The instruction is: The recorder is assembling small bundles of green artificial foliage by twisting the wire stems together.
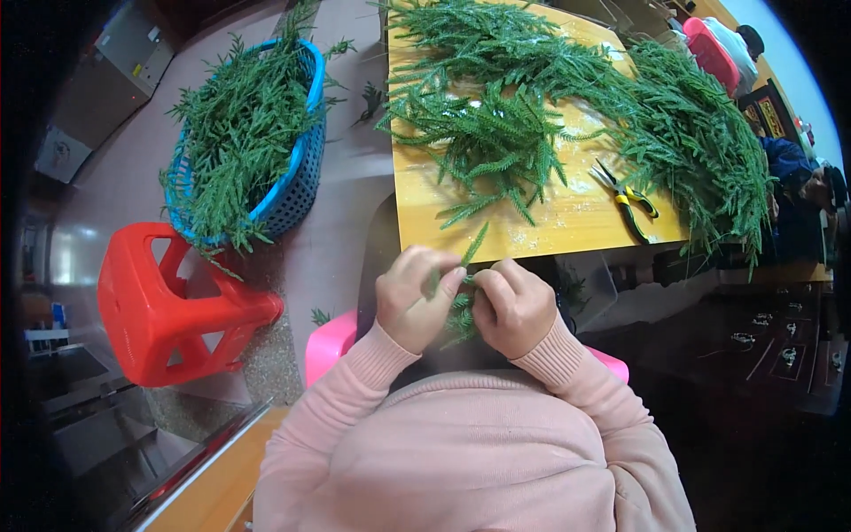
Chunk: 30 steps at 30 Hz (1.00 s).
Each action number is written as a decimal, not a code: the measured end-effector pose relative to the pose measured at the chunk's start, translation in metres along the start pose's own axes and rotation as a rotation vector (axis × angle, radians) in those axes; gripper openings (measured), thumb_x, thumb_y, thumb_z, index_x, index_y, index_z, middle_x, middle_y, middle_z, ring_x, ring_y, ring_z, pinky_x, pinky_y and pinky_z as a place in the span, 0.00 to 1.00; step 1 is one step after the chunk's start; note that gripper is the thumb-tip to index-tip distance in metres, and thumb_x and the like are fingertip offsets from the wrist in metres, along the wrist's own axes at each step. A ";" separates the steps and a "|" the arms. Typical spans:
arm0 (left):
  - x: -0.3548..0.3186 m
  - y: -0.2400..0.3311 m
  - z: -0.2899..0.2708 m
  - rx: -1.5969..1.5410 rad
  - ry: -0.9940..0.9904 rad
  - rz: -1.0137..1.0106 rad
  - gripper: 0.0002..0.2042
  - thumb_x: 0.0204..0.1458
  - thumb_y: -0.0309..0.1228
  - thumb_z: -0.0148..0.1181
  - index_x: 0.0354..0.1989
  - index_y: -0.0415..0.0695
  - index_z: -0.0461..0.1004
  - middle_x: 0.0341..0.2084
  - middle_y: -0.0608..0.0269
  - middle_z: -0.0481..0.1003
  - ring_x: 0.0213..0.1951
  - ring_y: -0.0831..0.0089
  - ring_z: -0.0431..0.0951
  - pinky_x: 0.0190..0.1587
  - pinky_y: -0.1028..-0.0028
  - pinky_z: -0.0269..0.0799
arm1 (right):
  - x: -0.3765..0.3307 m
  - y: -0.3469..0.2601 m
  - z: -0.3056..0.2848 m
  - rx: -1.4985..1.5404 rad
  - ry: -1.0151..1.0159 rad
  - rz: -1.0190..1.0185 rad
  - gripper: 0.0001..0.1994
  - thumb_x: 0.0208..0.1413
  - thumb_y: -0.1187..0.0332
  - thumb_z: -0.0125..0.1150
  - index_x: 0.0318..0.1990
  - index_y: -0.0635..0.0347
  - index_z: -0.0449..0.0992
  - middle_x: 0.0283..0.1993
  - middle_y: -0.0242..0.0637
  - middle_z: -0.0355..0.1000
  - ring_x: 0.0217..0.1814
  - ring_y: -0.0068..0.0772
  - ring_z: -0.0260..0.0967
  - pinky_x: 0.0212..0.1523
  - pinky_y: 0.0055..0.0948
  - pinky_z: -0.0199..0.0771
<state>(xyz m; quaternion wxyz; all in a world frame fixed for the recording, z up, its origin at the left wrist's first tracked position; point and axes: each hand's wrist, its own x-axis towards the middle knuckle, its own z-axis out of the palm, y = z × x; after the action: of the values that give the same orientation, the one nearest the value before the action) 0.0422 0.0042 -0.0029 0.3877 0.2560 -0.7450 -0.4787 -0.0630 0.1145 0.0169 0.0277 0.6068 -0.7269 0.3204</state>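
Working close to the chest, the left hand point(415, 297) and the right hand point(512, 306) meet over a small green sprig point(463, 301), which sits directly between the two sets of fingers. Both hands are curled nearly closed: the left thumb and forefinger pinch the sprig near its upper end, where a thin tip pokes up just above the fingertips, and the right fingers wrap the lower, bushier part, which shows below the knuckles. Just beyond the fingertips starts the yellow table point(541, 226), and farther out from the fingers a large heap of green branches point(532, 89) lies across it, seemingly still waiting to be handled. Yellow-handled pliers point(631, 204) rest on the tabletop off to the right of the right fingers, untouched. Well out to the left of the left fingers, a blue basket point(297, 173) is piled high with similar greenery, next to a red plastic stool point(168, 306). Judging by the full basket and the big heap alike, a good share looks done and plenty remains, with this sprig midway through handling.
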 end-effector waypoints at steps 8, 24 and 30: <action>-0.003 -0.014 -0.001 0.280 -0.153 0.332 0.08 0.40 0.23 0.63 0.30 0.43 0.73 0.22 0.62 0.71 0.24 0.65 0.73 0.25 0.70 0.69 | -0.002 0.011 0.000 -0.226 0.022 -0.137 0.07 0.39 0.74 0.57 0.29 0.63 0.70 0.25 0.38 0.62 0.23 0.36 0.63 0.23 0.29 0.64; -0.011 -0.008 -0.006 -1.134 -0.462 -0.874 0.11 0.56 0.37 0.53 0.30 0.42 0.71 0.23 0.74 0.66 0.27 0.85 0.64 0.32 0.81 0.63 | 0.000 0.020 -0.003 0.237 0.096 -0.064 0.18 0.35 0.84 0.57 0.39 0.61 0.75 0.28 0.39 0.67 0.26 0.36 0.67 0.26 0.28 0.70; -0.015 -0.026 -0.002 -0.952 -0.458 -0.824 0.10 0.57 0.38 0.54 0.33 0.43 0.71 0.25 0.75 0.67 0.28 0.86 0.63 0.32 0.83 0.60 | 0.002 0.015 -0.006 -0.028 0.084 -0.246 0.19 0.34 0.83 0.57 0.41 0.66 0.73 0.28 0.40 0.67 0.26 0.36 0.68 0.25 0.30 0.70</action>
<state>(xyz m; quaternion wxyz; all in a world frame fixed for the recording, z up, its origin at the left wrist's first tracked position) 0.0527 0.0035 -0.0315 0.0760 0.2128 -0.3574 -0.9062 -0.0794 0.1169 0.0164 0.1057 0.6770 -0.6496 0.3296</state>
